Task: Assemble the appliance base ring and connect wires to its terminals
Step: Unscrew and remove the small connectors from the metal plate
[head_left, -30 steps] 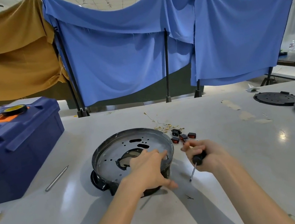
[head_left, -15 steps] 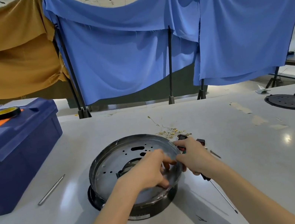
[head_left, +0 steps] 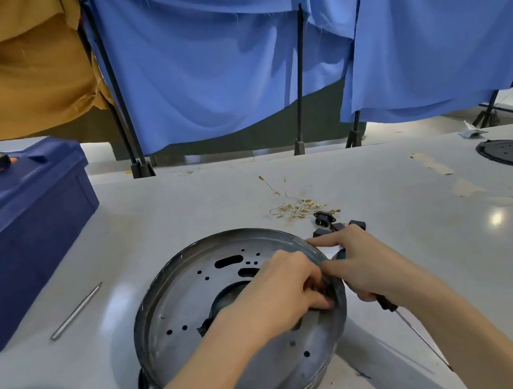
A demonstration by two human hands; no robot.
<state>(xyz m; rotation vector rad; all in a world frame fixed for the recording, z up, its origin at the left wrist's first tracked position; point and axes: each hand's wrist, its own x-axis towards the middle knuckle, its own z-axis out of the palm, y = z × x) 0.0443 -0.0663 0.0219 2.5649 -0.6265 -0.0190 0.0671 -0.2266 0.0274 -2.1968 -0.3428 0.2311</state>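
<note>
Left hand (head_left: 275,293) pinches a small part (head_left: 327,291) at the ring's (head_left: 179,309) three o'clock rim; right hand (head_left: 362,265) grips a screwdriver (head_left: 407,322); seat it squarely first.

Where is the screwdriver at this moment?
Head view: the screwdriver is gripped in the right hand, just right of the base ring, its shaft slanting back toward the person.

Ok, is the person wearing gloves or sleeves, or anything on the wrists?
No gloves: the left hand and the right hand are bare. The left forearm and right forearm are bare too, with no sleeve in view down to the frame's edge. No watch, band or ring shows.
</note>
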